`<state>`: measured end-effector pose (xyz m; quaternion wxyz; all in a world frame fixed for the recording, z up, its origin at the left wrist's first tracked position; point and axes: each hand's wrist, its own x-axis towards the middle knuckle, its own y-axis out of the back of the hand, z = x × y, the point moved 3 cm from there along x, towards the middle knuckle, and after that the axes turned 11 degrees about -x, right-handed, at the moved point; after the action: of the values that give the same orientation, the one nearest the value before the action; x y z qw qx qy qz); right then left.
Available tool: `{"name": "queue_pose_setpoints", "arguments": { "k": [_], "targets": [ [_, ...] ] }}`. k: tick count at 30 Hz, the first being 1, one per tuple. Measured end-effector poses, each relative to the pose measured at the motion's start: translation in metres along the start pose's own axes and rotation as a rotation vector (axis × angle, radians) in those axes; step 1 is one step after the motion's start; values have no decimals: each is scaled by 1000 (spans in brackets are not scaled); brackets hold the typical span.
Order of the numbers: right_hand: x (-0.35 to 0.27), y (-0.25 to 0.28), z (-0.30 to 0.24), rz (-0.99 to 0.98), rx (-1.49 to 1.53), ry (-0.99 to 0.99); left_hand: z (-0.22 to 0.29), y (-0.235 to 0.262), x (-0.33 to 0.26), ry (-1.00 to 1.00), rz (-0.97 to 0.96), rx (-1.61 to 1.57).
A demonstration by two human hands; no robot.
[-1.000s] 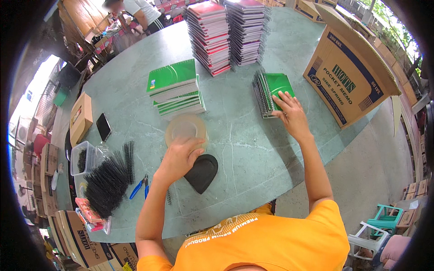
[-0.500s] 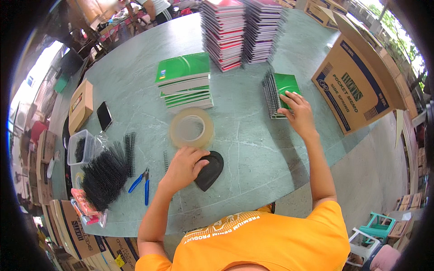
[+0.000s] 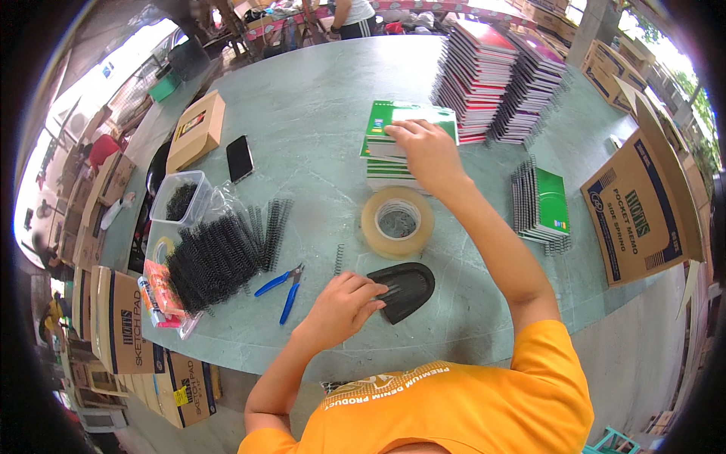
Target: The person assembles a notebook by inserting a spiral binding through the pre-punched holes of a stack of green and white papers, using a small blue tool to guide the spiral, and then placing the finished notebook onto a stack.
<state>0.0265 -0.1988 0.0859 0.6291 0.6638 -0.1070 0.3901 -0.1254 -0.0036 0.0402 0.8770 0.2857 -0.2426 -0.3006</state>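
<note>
My right hand (image 3: 432,155) reaches over a stack of green-covered pads (image 3: 395,172). Its fingers bend over the top green pad (image 3: 382,113) at the near side; the thumb is mostly hidden. Closer to me, my left hand (image 3: 340,309) is closed, fingertips together at the left edge of a black half-oval tray (image 3: 412,291). Whatever those fingertips hold, if anything, is too small to make out. Just beyond them lies one loose black spiral coil (image 3: 339,259). A wide roll of clear tape (image 3: 416,242) lies flat between the tray and the green stack.
Spiral-bound green notebooks (image 3: 550,200) are piled at the right, beside an open carton (image 3: 635,200). Tall red (image 3: 484,83) and purple (image 3: 529,94) notebook stacks stand behind. Leftward are blue-handled cutters (image 3: 287,295), a heap of black coils (image 3: 215,265), a plastic tub (image 3: 198,198) and a phone (image 3: 240,159).
My right hand has left the spiral-bound green notebooks and moved left to the green stack. My left hand stays beside the black tray. The whole view has shifted.
</note>
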Motion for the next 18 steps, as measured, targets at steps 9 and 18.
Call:
{"name": "queue_pose_setpoints", "arguments": {
  "k": [9,18],
  "targets": [
    [-37,42,-38,314,1210,-586,-43,-10,66,198,465,-1722],
    [-118,-7,-6,212,1827,-802,-63,-8,102,163,445,-1320]
  ]
}}
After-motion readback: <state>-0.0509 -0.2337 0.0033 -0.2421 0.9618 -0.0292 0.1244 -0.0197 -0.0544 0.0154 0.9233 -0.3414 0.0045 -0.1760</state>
